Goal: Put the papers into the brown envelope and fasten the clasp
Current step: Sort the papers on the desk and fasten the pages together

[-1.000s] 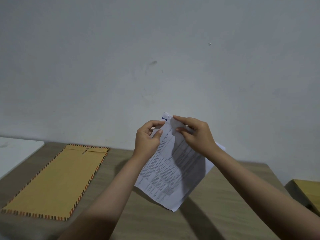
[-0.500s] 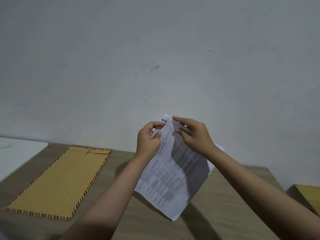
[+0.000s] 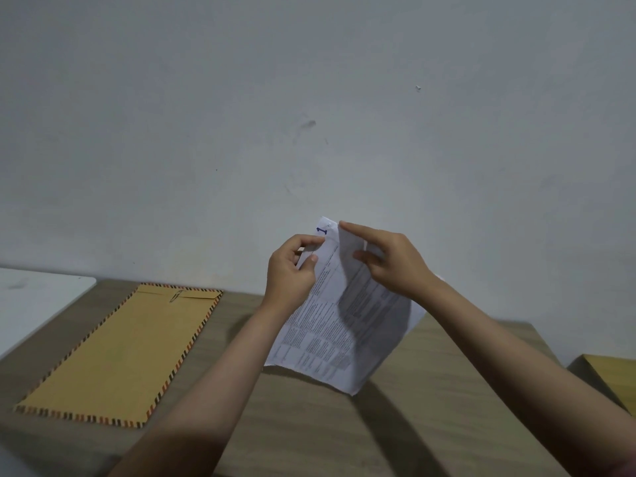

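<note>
- Table [image 3: 430, 390], wood-grained, carrying the envelope along its left side; far edge against a grey wall [image 3: 309, 98]; a white surface [image 3: 34, 297] beyond the left edge and a yellowish object [image 3: 609, 376] past the right edge, not identifiable.
- Brown envelope [image 3: 120, 352], flat on the table's left half, long axis running from the near-left corner toward the far edge; striped border all round; flap end farthest away, near the far edge.
- Papers [image 3: 330, 325], printed sheets held in the air above the table's middle, clear of the surface; long axis tilted, top corner up toward the wall, bottom corner hanging down to the near right; well apart from the envelope, to its right.
- Left hand [image 3: 292, 273], thumb and forefinger pinching the papers' upper left edge; nearer of the two hands to the envelope.
- Right hand [image 3: 389, 263], forefinger stretched out along the top, thumb beneath, pinching an upper sheet folded or lifted at the top corner.
- Clasp [image 3: 176, 295], small metal piece at the flap, lying flat near the far edge; whether fastened cannot be told.
- Coming move, as judged: papers to travel leftward and turn until parallel with the envelope's long axis, leading edge toward the far flap end; left hand better placed to open the flap.
</note>
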Motion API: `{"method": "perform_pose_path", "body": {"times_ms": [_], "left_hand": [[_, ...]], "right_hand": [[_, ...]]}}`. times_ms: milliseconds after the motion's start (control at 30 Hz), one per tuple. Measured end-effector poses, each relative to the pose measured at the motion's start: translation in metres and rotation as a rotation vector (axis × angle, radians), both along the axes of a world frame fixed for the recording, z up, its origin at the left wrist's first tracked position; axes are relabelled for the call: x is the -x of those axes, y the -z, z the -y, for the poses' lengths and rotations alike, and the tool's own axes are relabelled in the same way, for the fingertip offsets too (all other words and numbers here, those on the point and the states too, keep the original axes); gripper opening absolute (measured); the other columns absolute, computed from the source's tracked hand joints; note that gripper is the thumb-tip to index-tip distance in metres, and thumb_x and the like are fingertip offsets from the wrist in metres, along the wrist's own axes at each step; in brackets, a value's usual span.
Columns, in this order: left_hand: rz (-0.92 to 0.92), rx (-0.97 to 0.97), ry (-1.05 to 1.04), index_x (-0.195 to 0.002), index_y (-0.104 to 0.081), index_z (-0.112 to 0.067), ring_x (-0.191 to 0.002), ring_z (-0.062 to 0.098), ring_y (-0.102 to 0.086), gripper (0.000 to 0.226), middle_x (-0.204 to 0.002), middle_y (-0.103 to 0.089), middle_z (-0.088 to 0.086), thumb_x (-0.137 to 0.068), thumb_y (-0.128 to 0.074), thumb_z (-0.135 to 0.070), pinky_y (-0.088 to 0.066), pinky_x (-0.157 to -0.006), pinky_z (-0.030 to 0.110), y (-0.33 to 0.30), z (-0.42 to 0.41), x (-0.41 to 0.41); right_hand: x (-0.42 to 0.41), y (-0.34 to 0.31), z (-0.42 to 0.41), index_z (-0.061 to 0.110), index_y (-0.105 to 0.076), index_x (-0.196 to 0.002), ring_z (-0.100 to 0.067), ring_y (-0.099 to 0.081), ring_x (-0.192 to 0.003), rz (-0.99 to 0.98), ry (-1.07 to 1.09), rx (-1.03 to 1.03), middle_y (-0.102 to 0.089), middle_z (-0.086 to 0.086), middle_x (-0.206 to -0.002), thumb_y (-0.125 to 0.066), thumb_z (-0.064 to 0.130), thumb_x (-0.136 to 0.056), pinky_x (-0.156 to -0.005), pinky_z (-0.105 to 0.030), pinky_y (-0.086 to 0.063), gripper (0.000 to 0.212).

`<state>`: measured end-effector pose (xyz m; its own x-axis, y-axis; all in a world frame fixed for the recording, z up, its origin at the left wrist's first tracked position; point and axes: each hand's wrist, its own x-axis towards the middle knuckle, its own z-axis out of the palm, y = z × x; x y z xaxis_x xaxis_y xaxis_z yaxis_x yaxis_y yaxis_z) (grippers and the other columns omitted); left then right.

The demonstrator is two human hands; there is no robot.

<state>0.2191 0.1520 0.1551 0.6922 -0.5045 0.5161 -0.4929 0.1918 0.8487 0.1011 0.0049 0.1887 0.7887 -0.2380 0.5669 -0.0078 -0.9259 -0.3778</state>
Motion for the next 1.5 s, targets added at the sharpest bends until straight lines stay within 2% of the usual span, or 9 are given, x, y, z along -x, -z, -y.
{"method": "perform_pose_path", "body": {"times_ms": [267, 433, 600, 800, 1000, 1067, 1233, 1367, 1500], "left_hand": [[0.057, 0.0, 0.001, -0.094, -0.063, -0.029, -0.094, -0.007, -0.059, 0.037, -0.098, -0.065, -0.019, -0.086, -0.055, 0.007, -0.045, -0.083, 0.01, -0.005, 0.001, -0.004], [0.121, -0.078, 0.072, -0.098, -0.059, -0.025, -0.104, -0.008, -0.055, 0.033, -0.102, -0.063, -0.018, -0.088, -0.051, 0.006, -0.039, -0.084, 0.002, -0.006, 0.006, -0.001], [0.188, -0.228, 0.187, -0.1, -0.056, -0.028, -0.108, -0.008, -0.05, 0.037, -0.106, -0.06, -0.018, -0.088, -0.049, 0.007, -0.035, -0.083, -0.003, -0.014, 0.025, 0.015], [0.205, -0.465, 0.33, -0.104, -0.054, -0.027, -0.114, 0.002, -0.048, 0.032, -0.115, -0.058, -0.013, -0.089, -0.05, 0.001, -0.032, -0.093, 0.017, 0.017, 0.065, 0.053], [0.115, -0.548, 0.455, -0.093, -0.061, -0.026, -0.109, 0.002, -0.055, 0.022, -0.105, -0.064, -0.014, -0.09, -0.056, -0.005, -0.035, -0.092, 0.018, 0.058, 0.103, 0.101], [0.06, -0.536, 0.455, -0.085, -0.063, -0.026, -0.106, 0.002, -0.058, 0.024, -0.099, -0.067, -0.013, -0.089, -0.056, -0.004, -0.04, -0.088, 0.017, 0.07, 0.117, 0.122], [-0.01, -0.593, 0.463, -0.08, -0.064, -0.021, -0.093, -0.006, -0.059, 0.029, -0.1, -0.066, -0.008, -0.088, -0.052, 0.004, -0.038, -0.069, 0.01, 0.102, 0.144, 0.164], [0.007, -0.668, 0.506, -0.08, -0.063, -0.02, -0.085, -0.013, -0.059, 0.031, -0.106, -0.065, -0.001, -0.086, -0.05, 0.008, -0.035, -0.057, 0.014, 0.127, 0.161, 0.184], [0.044, -0.703, 0.537, -0.076, -0.062, -0.025, -0.089, -0.005, -0.06, 0.034, -0.105, -0.066, -0.001, -0.086, -0.051, 0.005, -0.039, -0.06, 0.015, 0.142, 0.174, 0.2]], "right_hand": [[-0.001, -0.008, 0.0, 0.034, -0.049, -0.132, -0.009, -0.054, -0.12, -0.013, -0.038, -0.112, -0.058, 0.01, -0.13, -0.062, 0.007, -0.083, -0.098, -0.029, -0.046, 0.057], [0.011, -0.004, 0.0, 0.028, -0.052, -0.131, -0.003, -0.055, -0.112, 0.035, -0.023, -0.318, -0.061, 0.012, -0.121, -0.063, 0.006, -0.083, -0.097, -0.02, -0.043, 0.053], [0.044, 0.019, 0.006, 0.031, -0.037, -0.14, 0.002, -0.039, -0.128, -0.029, 0.03, -0.391, -0.043, 0.015, -0.142, -0.059, 0.009, -0.087, -0.105, -0.015, -0.032, 0.061], [0.096, 0.066, 0.014, 0.025, -0.046, -0.135, 0.006, -0.048, -0.113, 0.099, 0.204, -0.659, -0.051, 0.015, -0.132, -0.059, 0.002, -0.085, -0.087, 0.003, -0.035, 0.057], [0.158, 0.121, 0.022, 0.023, -0.049, -0.133, -0.005, -0.053, -0.116, 0.136, 0.37, -0.815, -0.056, 0.008, -0.131, -0.06, 0.002, -0.083, -0.098, -0.02, -0.043, 0.056], [0.178, 0.136, 0.025, 0.024, -0.05, -0.133, -0.005, -0.053, -0.115, 0.142, 0.416, -0.842, -0.058, 0.009, -0.128, -0.061, 0.004, -0.083, -0.095, -0.019, -0.044, 0.054], [0.24, 0.167, 0.039, 0.028, -0.05, -0.131, -0.01, -0.061, -0.082, 0.117, 0.533, -0.815, -0.065, 0.007, -0.104, -0.058, 0.014, -0.089, -0.067, -0.015, -0.049, 0.045], [0.312, 0.185, 0.07, 0.023, -0.053, -0.128, -0.008, -0.06, -0.093, -0.077, 0.601, -0.581, -0.064, 0.005, -0.108, -0.055, 0.004, -0.087, -0.072, -0.006, -0.043, 0.045], [0.371, 0.191, 0.113, 0.021, -0.053, -0.129, -0.021, -0.054, -0.113, -0.458, 0.544, -0.314, -0.06, 0.0, -0.123, -0.053, -0.011, -0.074, -0.09, -0.028, -0.046, 0.064]]}}
